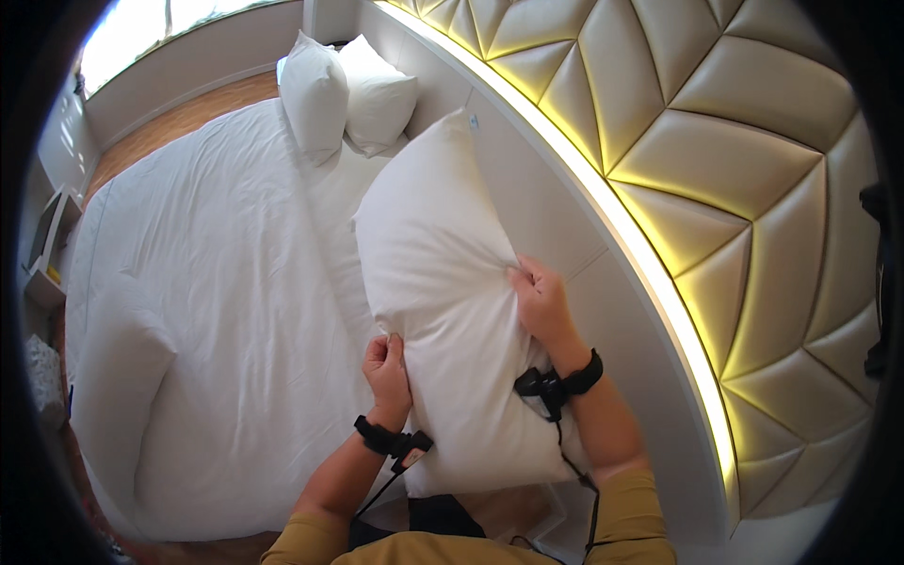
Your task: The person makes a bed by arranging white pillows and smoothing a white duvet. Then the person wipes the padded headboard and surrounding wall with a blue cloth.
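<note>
A white pillow (pixel 452 282) hangs between my two hands, its upper end beside the headboard panel and its lower end close to my body. My left hand (pixel 388 374) pinches its left edge near the middle. Higher up, my right hand (pixel 542 300) grips the opposite edge, and creases run across the fabric from both hands. Each wrist wears a black strap with a small cabled device. Beneath and to the left spreads a bed with a white duvet (pixel 233 282), folded back near the head end.
Two white pillows (pixel 314 99) (pixel 378 95) stand at the bed's far head end. Another white pillow (pixel 120 395) lies at the lower left. A padded wall (pixel 713 162) rises on the right above a light strip (pixel 635 233). A window (pixel 141 35) and wooden floor (pixel 183 116) show beyond the bed.
</note>
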Demonstrator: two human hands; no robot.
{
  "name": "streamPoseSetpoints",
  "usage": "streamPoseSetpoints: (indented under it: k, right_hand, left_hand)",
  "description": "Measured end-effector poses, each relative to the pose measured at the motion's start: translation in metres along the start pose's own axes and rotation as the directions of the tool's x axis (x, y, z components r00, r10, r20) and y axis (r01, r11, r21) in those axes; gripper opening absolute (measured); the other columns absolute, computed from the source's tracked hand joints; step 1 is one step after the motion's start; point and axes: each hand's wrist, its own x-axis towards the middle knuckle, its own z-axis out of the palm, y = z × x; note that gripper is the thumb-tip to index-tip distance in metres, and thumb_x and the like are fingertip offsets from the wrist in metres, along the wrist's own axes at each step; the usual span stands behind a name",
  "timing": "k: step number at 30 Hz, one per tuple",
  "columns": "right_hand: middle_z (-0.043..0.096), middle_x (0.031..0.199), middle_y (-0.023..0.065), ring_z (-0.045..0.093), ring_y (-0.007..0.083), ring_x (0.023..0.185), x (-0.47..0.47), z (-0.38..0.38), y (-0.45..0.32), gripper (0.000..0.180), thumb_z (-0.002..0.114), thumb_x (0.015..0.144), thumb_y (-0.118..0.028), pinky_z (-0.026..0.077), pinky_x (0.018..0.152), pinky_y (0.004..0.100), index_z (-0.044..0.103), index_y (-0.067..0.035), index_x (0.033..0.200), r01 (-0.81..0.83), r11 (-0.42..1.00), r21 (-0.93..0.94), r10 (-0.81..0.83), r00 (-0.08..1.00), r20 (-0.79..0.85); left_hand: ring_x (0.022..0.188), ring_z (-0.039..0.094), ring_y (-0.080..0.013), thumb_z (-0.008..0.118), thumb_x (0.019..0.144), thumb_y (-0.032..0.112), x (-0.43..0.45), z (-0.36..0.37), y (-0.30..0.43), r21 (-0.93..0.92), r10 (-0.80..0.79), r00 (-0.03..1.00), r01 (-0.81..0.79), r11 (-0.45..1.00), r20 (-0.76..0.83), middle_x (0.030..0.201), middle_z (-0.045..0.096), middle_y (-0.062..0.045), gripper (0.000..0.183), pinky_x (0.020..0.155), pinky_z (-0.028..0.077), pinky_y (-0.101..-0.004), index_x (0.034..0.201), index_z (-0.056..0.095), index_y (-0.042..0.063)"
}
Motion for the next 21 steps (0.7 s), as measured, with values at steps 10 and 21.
streamPoseSetpoints:
  k: [10,21]
  right_hand:
    - [0.059,0.111,0.0165,0.056,0.0352,0.101,0.105,-0.053,0.117,0.037,0.061,0.083,-0.010,0.044,0.082,0.0421,0.061,-0.010,0.120,0.285,0.468,-0.836,-0.317,0.938,0.142]
    - [0.034,0.149,0.0117,0.027,0.0427,0.136,-0.044,-0.003,0.244,0.069,0.071,0.075,-0.029,0.021,0.106,0.0635,0.045,-0.018,0.138,0.226,0.504,-0.833,0.080,0.949,0.305]
  left_hand:
    - [0.121,0.039,-0.0362,0.069,0.085,0.032,0.106,0.078,-0.151,0.716,0.114,0.916,-0.374,0.589,0.384,0.140,0.031,-0.018,0.066,0.095,0.041,-0.0455,0.139,0.037,0.012]
    - [0.139,0.009,-0.0524,0.070,0.077,0.052,0.055,0.080,-0.196,0.868,-0.459,0.742,-0.467,0.170,0.489,0.158,0.005,-0.016,0.087,0.101,0.021,-0.0717,0.149,0.027,0.030]
